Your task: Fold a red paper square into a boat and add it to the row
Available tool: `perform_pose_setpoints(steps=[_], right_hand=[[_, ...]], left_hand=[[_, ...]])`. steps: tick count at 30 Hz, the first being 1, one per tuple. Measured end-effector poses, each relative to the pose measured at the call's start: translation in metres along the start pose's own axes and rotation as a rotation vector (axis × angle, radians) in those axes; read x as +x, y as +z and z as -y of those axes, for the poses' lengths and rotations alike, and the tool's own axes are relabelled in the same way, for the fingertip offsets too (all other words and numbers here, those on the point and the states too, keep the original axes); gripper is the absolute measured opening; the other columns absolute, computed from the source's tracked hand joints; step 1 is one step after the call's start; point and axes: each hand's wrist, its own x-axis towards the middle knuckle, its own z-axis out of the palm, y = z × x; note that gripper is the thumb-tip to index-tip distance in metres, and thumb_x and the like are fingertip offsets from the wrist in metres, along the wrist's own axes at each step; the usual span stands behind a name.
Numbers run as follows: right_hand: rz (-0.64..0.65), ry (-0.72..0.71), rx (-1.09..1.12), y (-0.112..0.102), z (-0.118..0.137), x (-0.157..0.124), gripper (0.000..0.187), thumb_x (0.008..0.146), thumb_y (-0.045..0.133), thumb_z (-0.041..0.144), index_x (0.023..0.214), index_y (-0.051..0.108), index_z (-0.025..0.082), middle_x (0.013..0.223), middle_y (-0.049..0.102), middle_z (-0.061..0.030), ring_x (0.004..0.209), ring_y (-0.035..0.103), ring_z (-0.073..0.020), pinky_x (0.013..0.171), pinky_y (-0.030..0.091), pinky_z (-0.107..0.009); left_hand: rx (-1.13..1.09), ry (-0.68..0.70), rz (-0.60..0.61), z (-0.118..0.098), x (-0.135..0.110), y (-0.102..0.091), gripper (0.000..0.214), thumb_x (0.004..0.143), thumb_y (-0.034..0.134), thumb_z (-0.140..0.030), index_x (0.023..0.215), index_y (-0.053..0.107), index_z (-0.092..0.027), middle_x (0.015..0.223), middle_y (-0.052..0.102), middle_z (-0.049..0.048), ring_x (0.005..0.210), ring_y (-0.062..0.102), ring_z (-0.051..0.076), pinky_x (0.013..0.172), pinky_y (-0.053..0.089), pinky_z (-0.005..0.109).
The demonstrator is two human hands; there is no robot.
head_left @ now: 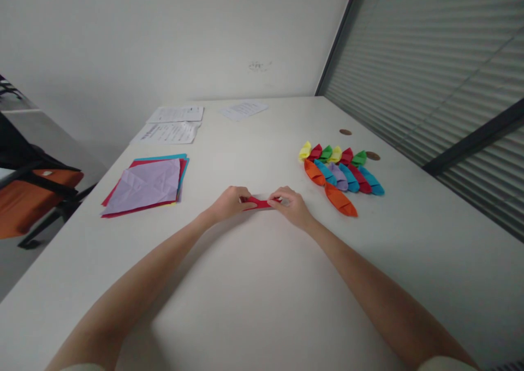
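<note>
A narrow folded piece of red paper (261,203) is stretched between my two hands, just over the white table (262,283). My left hand (232,203) pinches its left end between thumb and fingers. At the other end, my right hand (291,206) grips it the same way, fingertips curled at the edge. The inner folds are too small to make out. To the right of my right hand lie folded paper pieces in rows, among them an orange one (340,199), a blue one (371,181) and a yellow one (305,151).
A stack of coloured paper sheets (147,180), purple on top, lies at the left. Printed papers (167,132) sit at the back left, another sheet (243,110) at the back. An orange chair (41,196) stands beyond the left edge; blinds (442,76) line the right side.
</note>
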Motion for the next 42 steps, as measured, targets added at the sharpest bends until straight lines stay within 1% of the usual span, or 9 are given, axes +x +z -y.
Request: perform_pose_setpoints(steps=[5,15,20,24,27,30,35,38,42], right_hand=[[0.096,-0.048,-0.122,0.001,-0.001,-0.001,0.015,0.084,0.07,0.039,0.09,0.074,0.026,0.082,0.07,-0.0034,0.083,0.057,-0.0204,0.082,0.039,-0.038],[0.098,0.035,-0.134,0.004,-0.01,0.002,0.019,0.085,0.068,0.04,0.072,0.076,0.028,0.068,0.066,-0.0028,0.078,0.055,-0.0207,0.076,0.04,-0.037],[0.057,0.124,-0.253,0.005,-0.022,0.003,0.018,0.086,0.066,0.037,0.074,0.076,0.028,0.071,0.069,-0.0029,0.08,0.057,-0.0214,0.079,0.039,-0.039],[-0.008,0.226,-0.38,0.004,-0.031,0.002,0.014,0.085,0.067,0.03,0.075,0.076,0.027,0.082,0.074,-0.0037,0.087,0.059,-0.0238,0.082,0.036,-0.041],[-0.003,0.257,-0.414,0.004,-0.032,0.002,0.013,0.085,0.067,0.026,0.075,0.075,0.026,0.086,0.074,-0.0041,0.087,0.059,-0.0243,0.082,0.035,-0.04],[-0.01,0.194,-0.494,0.004,-0.026,0.002,0.011,0.086,0.066,0.027,0.079,0.074,0.024,0.088,0.072,-0.0064,0.092,0.057,-0.0261,0.083,0.035,-0.04],[0.014,0.129,-0.592,0.001,-0.017,0.0,0.018,0.092,0.058,0.026,0.105,0.07,0.021,0.099,0.066,-0.008,0.091,0.058,-0.0225,0.082,0.037,-0.037],[0.008,0.113,-0.635,-0.001,-0.016,-0.001,0.018,0.093,0.056,0.025,0.102,0.072,0.022,0.099,0.065,-0.0076,0.093,0.056,-0.0231,0.081,0.037,-0.037],[0.043,-0.072,-0.726,0.001,-0.009,-0.004,0.022,0.093,0.054,0.02,0.103,0.073,0.024,0.109,0.066,-0.0075,0.104,0.048,-0.0266,0.086,0.033,-0.041]], left_hand=[[-0.031,0.06,0.092,0.0,-0.001,-0.001,0.022,0.083,0.065,-0.037,0.075,0.075,-0.019,0.061,0.06,0.0003,0.056,0.049,0.011,0.055,0.037,0.024],[0.098,0.138,0.097,0.006,-0.001,0.001,0.018,0.086,0.066,-0.035,0.083,0.071,-0.018,0.07,0.063,0.0006,0.061,0.053,0.011,0.061,0.041,0.024],[0.405,0.242,-0.125,0.007,-0.005,0.011,0.038,0.087,0.066,-0.024,0.124,0.06,-0.019,0.102,0.065,0.0103,0.089,0.061,0.021,0.083,0.046,0.035],[0.591,0.34,-0.107,-0.002,-0.011,0.026,0.018,0.093,0.056,-0.025,0.107,0.065,-0.018,0.107,0.064,0.0122,0.101,0.059,0.025,0.089,0.046,0.042],[0.551,0.353,-0.051,-0.004,-0.015,0.037,0.023,0.093,0.056,-0.032,0.107,0.064,-0.016,0.115,0.062,0.0141,0.107,0.059,0.026,0.094,0.047,0.043],[0.503,0.34,-0.049,-0.003,-0.016,0.043,0.042,0.092,0.055,-0.046,0.118,0.058,-0.014,0.121,0.06,0.0162,0.11,0.058,0.028,0.096,0.048,0.044],[0.566,0.277,-0.063,-0.003,-0.016,0.041,0.061,0.09,0.047,-0.062,0.128,0.053,-0.015,0.121,0.058,0.0175,0.112,0.057,0.031,0.097,0.047,0.048],[0.62,0.238,-0.068,-0.004,-0.016,0.038,0.068,0.088,0.043,-0.069,0.128,0.055,-0.015,0.122,0.057,0.0181,0.112,0.055,0.033,0.097,0.045,0.051],[0.637,0.236,-0.067,-0.004,-0.016,0.037,0.069,0.087,0.043,-0.071,0.127,0.057,-0.016,0.13,0.055,0.0156,0.118,0.05,0.036,0.1,0.042,0.052]])
